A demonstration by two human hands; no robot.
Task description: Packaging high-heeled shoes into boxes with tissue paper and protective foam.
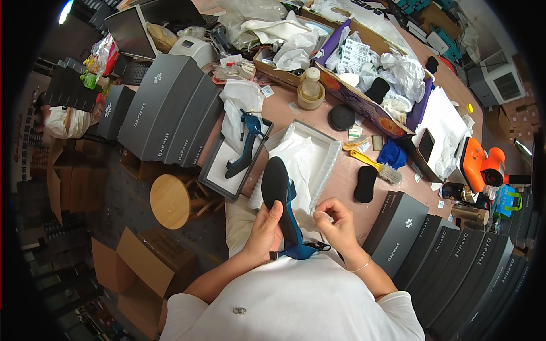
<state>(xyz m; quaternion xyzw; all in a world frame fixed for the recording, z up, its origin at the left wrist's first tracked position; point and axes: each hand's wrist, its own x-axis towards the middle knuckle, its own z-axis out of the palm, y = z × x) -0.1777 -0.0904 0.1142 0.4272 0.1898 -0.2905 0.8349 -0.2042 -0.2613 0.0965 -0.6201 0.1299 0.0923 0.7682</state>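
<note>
A blue high-heeled sandal [276, 181] with a dark sole is upright in front of my chest, toe up and sole facing me. My left hand [263, 234] is wrapped round its middle, thumb across the sole. To the right of the sandal, my right hand [339, 226] is closed in a pinch; a small pale bit shows at the fingertips, too small to name. The matching sandal [244, 150] lies in a dark shoebox [211, 184] to the left, by white tissue paper. Behind my hands is a pale open tray or box part [329, 152] with white tissue [298, 156] in it.
Grey shoeboxes [156, 113] are stacked left, with more [398, 227] at the right. A yellow-handled brush [387, 172], black pad [364, 184], blue cloth [392, 154], round black tin [341, 117] and glue-like bottle [311, 91] lie on the table. A wooden stool [170, 202] stands left.
</note>
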